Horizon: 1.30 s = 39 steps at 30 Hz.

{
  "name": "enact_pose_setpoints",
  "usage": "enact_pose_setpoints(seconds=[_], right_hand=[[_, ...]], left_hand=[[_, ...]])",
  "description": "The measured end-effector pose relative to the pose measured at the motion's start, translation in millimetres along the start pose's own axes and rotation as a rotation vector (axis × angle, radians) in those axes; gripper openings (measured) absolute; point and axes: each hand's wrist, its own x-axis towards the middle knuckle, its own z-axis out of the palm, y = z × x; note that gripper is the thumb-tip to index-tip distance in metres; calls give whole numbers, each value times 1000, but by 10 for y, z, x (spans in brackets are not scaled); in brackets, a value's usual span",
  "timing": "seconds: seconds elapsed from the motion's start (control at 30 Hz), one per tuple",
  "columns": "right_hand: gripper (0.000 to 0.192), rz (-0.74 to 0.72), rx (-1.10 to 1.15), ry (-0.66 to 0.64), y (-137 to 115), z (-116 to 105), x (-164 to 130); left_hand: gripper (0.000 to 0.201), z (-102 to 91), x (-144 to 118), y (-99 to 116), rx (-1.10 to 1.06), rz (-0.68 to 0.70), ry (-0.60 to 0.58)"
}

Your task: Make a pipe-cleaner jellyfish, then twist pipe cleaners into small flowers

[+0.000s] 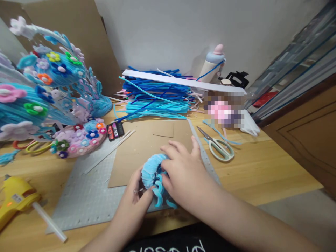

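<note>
Clearly a two-handed hold:
Left hand [135, 196]: closed around the near side of the blue pipe-cleaner ring [151, 170], bracing it.
Right hand [182, 171]: fingers spread over the ring's far side, pressing it.
Ring: on the cardboard sheet [147, 143], its curly ends dangling.
Surface: wooden table [262, 168] with a grey cutting mat [86, 189].
Nearby: glue gun [15, 201], scissors [219, 147], pipe-cleaner pile [157, 96].

No legible txt: white lettering on the black garment [178, 245] at btm edge is cut off & upside down, label on the yellow glue gun [15, 201] too small.
</note>
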Motion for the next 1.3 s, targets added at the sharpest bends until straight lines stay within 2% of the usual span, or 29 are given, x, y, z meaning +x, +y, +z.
enact_pose_setpoints(seconds=[0.27, 0.57, 1.03, 1.3], right_hand=[[9, 5, 7, -3, 4, 10, 1], [6, -7, 74, 98, 50, 86, -67], [8, 19, 71, 95, 86, 106, -62], [6, 87, 80, 155, 46, 107, -63]], left_hand=[[45, 3, -7, 12, 7, 5, 0], [44, 8, 2, 26, -13, -2, 23], [47, 4, 11, 3, 25, -5, 17], [48, 16, 13, 4, -21, 4, 40]])
